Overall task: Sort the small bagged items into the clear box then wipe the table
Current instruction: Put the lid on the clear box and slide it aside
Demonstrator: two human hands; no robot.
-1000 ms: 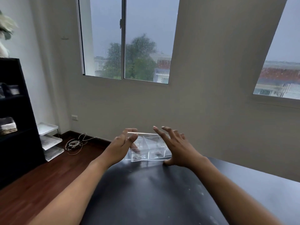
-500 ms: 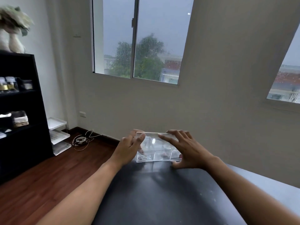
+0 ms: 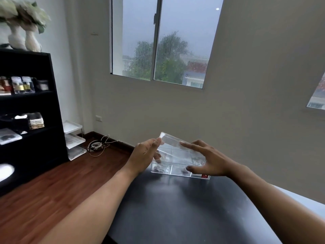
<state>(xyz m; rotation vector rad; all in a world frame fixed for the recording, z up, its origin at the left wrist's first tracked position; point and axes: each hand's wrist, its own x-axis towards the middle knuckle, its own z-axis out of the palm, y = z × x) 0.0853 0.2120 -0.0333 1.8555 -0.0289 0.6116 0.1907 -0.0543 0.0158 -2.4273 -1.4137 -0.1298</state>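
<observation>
Left hand [image 3: 146,156] at the left end of the clear box [image 3: 177,164], fingertips pinching the raised corner of the lid [image 3: 173,140], thumb down against the box's left wall. Gripping the lid, in short. Right hand [image 3: 208,162] on the box's right half, fingers spread and loose, index finger lying along the lid's top edge, thumb pressed to the front wall near the right end. Open-handed contact, steadying rather than clenched around anything.

Lid tilted: left corner lifted high, right side sloping down toward the right hand, so hinged up at an angle over the box. Box itself flat on the table [image 3: 175,208], at the far edge. Long axis running left to right across the view, slightly skewed so the right end sits nearer the camera; open top facing up. Inner dividers visible, splitting it into several compartments; small dark bagged items [image 3: 159,168] in the front ones, contents too blurred to identify. Small red label [image 3: 204,176] at the front right corner.

Table dark and matte, both forearms stretched across it. Beyond: wooden floor [image 3: 61,182], black shelf unit [image 3: 29,111] at left with a white tiered tray [image 3: 73,138] beside it, rain-streaked window [image 3: 158,44] above.
</observation>
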